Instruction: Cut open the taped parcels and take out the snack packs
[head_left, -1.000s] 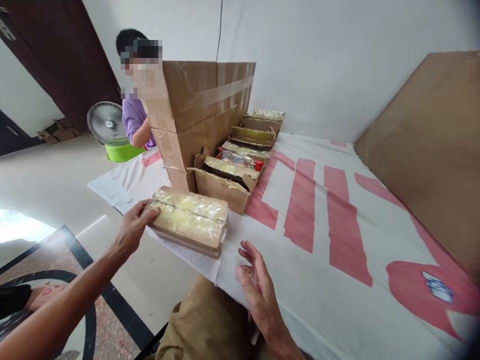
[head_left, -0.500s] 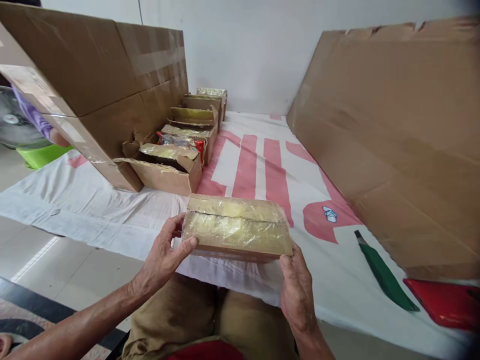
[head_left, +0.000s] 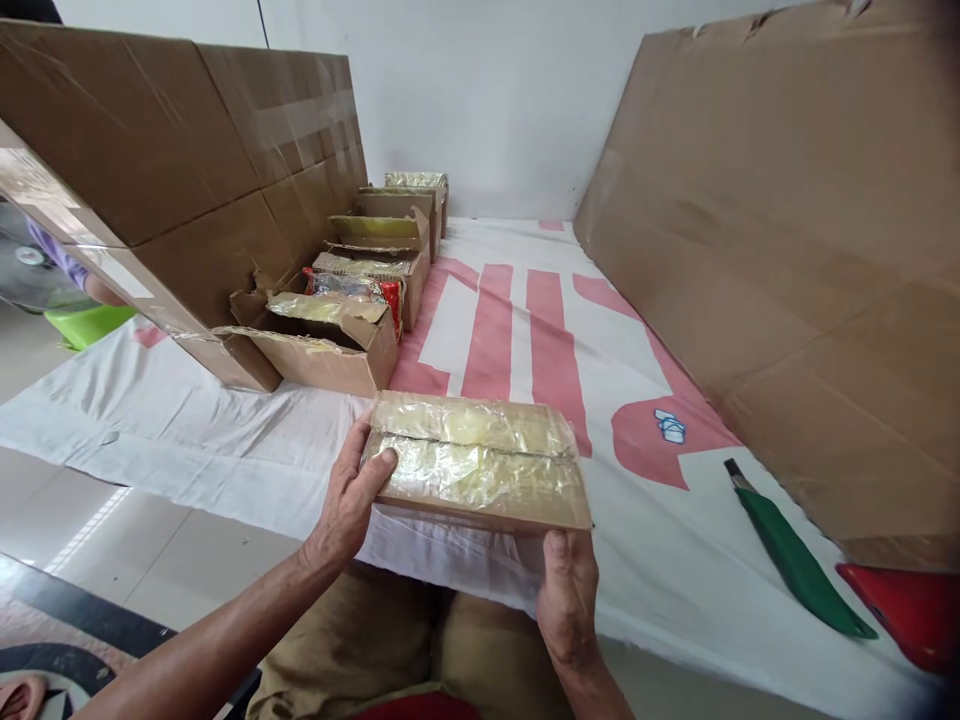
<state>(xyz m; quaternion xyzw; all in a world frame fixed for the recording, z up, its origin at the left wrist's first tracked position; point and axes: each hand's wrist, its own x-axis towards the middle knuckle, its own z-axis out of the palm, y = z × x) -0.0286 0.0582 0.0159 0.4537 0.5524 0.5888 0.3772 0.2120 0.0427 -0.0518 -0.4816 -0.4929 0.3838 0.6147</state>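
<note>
A small flat cardboard box (head_left: pixel 477 462) sealed with shiny clear tape sits in front of me at the near edge of the white and pink cloth (head_left: pixel 525 330). My left hand (head_left: pixel 349 500) grips its left end, thumb on top. My right hand (head_left: pixel 566 590) holds its near right corner from below. Behind it runs a row of similar small boxes (head_left: pixel 352 330), the nearest ones torn open, one showing a red packet (head_left: pixel 356 287).
A large taped carton (head_left: pixel 172 160) lies tilted along the left. A big cardboard sheet (head_left: pixel 795 240) leans on the right. A green-handled cutter (head_left: pixel 791 560) and a red object (head_left: pixel 911 610) lie at the right. Another person's sleeve and a green basin (head_left: pixel 82 322) show far left.
The view swung right. The box came from my left side to right in front of me, and my right hand, open a second ago, took hold of its right end.
</note>
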